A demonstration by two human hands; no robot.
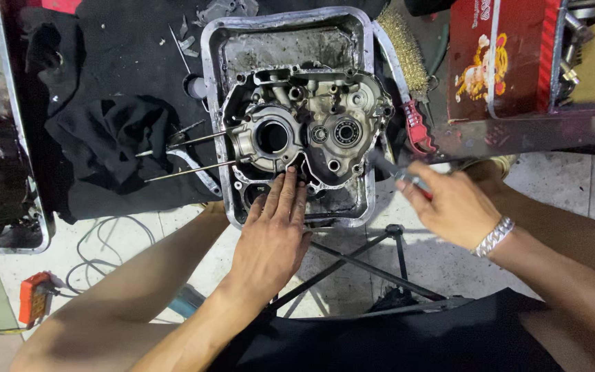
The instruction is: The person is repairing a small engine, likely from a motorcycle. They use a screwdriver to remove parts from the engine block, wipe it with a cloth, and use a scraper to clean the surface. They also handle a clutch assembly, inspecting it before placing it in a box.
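Red printed box (497, 58), upper right

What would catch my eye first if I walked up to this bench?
Probably the grey engine case lying in a metal tray at the centre, two thin rods sticking out to its left. The left hand rests flat on its near edge, while the right hand grips a tool beside the tray.

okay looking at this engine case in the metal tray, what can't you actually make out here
Head view only:
- Tool in the right hand: motion-blurred, tip lost against the tray edge; its kind is unclear.
- Near edge of the engine case: covered by the left hand.
- Dark parts tray at far left: cut off by the frame edge.
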